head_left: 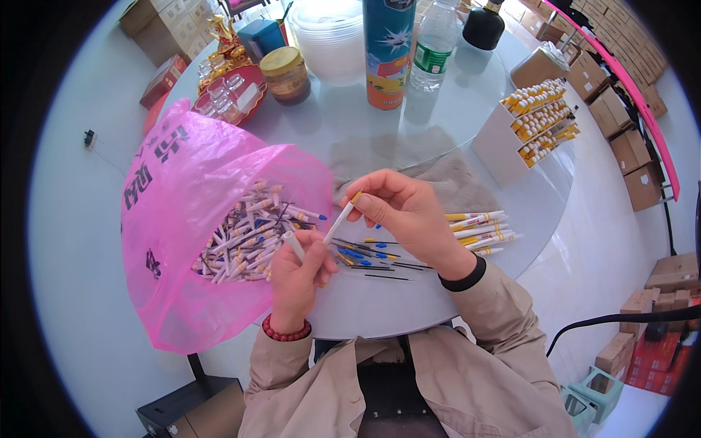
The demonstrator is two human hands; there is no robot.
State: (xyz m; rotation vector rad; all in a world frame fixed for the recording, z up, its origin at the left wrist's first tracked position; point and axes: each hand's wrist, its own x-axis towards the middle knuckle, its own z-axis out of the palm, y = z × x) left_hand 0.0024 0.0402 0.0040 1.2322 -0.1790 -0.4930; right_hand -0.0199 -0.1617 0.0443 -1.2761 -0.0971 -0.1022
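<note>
My right hand [405, 212] pinches the yellow tip of a slim white pen [339, 223] between thumb and fingers. The pen slants down, its lower end meeting the fingertips of my left hand [299, 274]. In that left hand, a second white tube, like a pen barrel [293, 244], sticks up from the closed fingers. Just below the hands, loose dark ink refills [358, 252] with blue and yellow bits lie on the table. Beside my left hand, a pink plastic bag [171, 182] gapes over a heap of white pen parts [248, 237]. White-and-yellow pens [478, 232] lie by my right wrist.
A white box [500, 142] packed with yellow-and-white pens stands at the right of the glass table [328, 310]. A folded cloth [467, 182] lies beyond my hands. Farther back are a spray can [387, 58], a water bottle [432, 55], a jar [285, 77] and plastic tubs [328, 40].
</note>
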